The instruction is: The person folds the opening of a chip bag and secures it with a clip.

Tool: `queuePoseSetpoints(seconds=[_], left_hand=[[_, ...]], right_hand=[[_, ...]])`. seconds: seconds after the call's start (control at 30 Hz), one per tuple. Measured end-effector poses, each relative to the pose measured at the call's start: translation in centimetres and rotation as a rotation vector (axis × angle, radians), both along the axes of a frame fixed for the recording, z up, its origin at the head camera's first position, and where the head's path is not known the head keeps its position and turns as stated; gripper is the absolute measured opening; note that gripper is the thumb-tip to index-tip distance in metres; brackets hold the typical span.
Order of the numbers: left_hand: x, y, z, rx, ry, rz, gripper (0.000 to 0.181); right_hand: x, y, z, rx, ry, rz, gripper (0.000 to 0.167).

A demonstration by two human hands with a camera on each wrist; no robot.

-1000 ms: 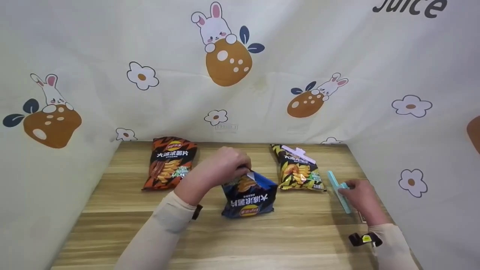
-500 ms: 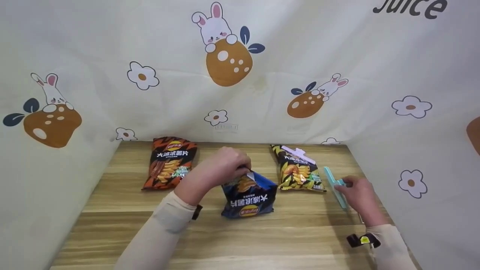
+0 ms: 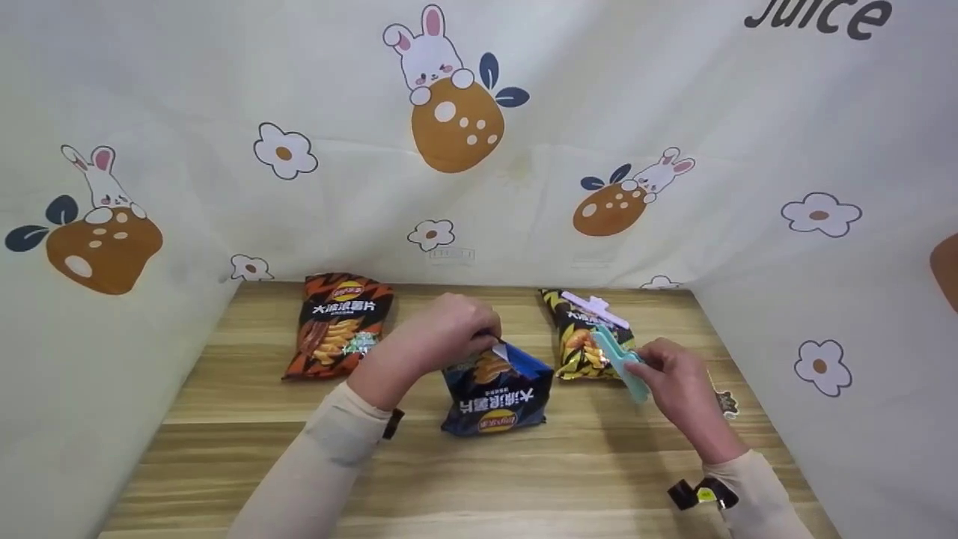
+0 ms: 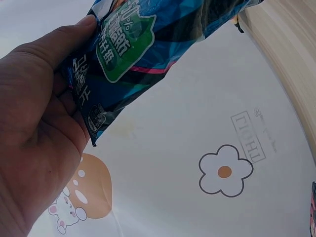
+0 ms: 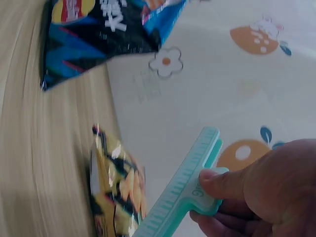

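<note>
My left hand (image 3: 453, 329) grips the upper edge of a blue and black chip bag (image 3: 498, 397), which stands tilted on the table. In the left wrist view the thumb pinches a corner of that bag (image 4: 133, 49) against the curled fingers. A teal bag clip (image 3: 623, 365) is held by its handle between the thumb and fingers of my right hand (image 3: 673, 382), above the table. The right wrist view shows the clip (image 5: 182, 192) with its long bars close together. Behind it lies a yellow and black chip bag (image 3: 591, 352), bearing a lilac bag clip (image 3: 596, 308) near its top.
At the back left a red and black chip bag (image 3: 337, 337) lies on the wooden table (image 3: 359, 471). A small flat dark piece (image 3: 726, 404) lies near the right edge. Printed cloth walls (image 3: 337, 202) enclose the table at the back and sides.
My right hand has lifted the teal bag clip and carried it left, in front of the yellow bag. The small dark piece it covered now shows. My left hand and the blue bag stay put.
</note>
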State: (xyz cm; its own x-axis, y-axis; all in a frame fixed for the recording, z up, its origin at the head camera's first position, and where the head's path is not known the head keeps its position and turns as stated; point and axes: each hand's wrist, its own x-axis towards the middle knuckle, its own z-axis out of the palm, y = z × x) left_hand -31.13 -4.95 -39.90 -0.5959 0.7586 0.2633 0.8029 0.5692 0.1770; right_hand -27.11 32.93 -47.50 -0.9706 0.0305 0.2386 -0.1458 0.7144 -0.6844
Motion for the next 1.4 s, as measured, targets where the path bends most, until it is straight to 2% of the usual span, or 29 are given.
queuePoseSetpoints(seconds=[0.3, 0.43, 0.63, 0.97, 1.23, 1.4], left_hand=[[-0.1, -0.1, -0.2, 0.004, -0.011, 0.01, 0.006], [-0.1, 0.0, -0.3, 0.009, -0.003, 0.003, 0.006], [-0.2, 0.0, -0.3, 0.021, 0.004, -0.006, 0.006], [-0.1, 0.2, 0.0, -0.014, -0.044, 0.04, 0.009], [-0.1, 0.2, 0.0, -0.022, -0.046, 0.038, 0.009], [-0.2, 0.2, -0.1, -0.014, -0.038, 0.036, 0.008]], right_hand=[[0.6, -5.3, 2.0, -0.021, 0.092, 0.212, 0.014], [0.6, -6.6, 2.7, -0.016, 0.148, 0.274, 0.013], [0.2, -7.7, 2.9, 0.031, 0.239, 0.368, 0.013], [-0.3, -9.0, 2.8, 0.045, 0.188, 0.432, 0.01], [-0.7, -9.6, 2.4, 0.042, 0.086, 0.42, 0.008], [-0.8, -9.8, 2.1, 0.034, 0.078, 0.42, 0.007]])
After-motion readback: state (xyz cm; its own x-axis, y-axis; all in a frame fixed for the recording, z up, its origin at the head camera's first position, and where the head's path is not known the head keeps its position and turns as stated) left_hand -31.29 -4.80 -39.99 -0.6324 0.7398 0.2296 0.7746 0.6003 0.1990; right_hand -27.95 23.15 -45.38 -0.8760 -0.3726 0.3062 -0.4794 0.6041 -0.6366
